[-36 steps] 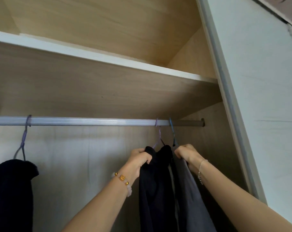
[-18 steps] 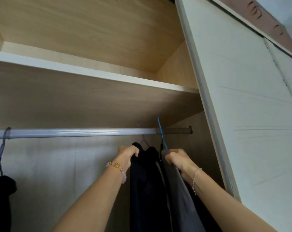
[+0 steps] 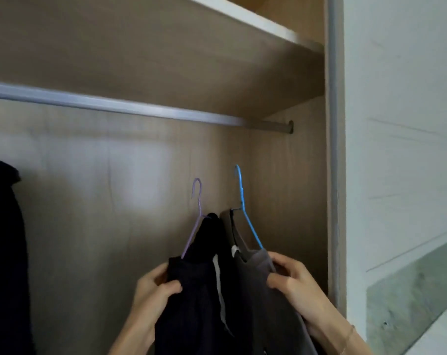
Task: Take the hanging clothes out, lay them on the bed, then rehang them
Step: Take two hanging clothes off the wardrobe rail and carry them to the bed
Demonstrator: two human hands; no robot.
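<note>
Dark cloth fills the lower middle of the head view: a black garment (image 3: 191, 298) on a purple hanger (image 3: 197, 216) and, just beside it to the right, a grey garment (image 3: 263, 298) on a blue hanger (image 3: 245, 208). Both hooks stand free in the air below the closet rail (image 3: 140, 110), touching nothing, so the two pieces are off the rail and carried wholly by the person. The left hand (image 3: 153, 290) is clenched on the shoulder of the black garment, thumb over the fabric; the right hand (image 3: 291, 283) is clenched on the shoulder of the grey garment, close under the blue wire. Another dark garment (image 3: 4, 252) hangs at the far left edge; its hook is cut off by the frame. A wooden shelf (image 3: 255, 21) runs above the rail, and a pale sliding door (image 3: 396, 124) closes off the right side.

The step in hand looks like the taking-out: two pieces are lifted clear, none yet laid down. The bed is not in view, so the next move calls for drawing both hangers back out of the closet, keeping the hooks from snagging each other or the door frame, and turning toward the bed. The piece at the left would remain to be fetched.
</note>
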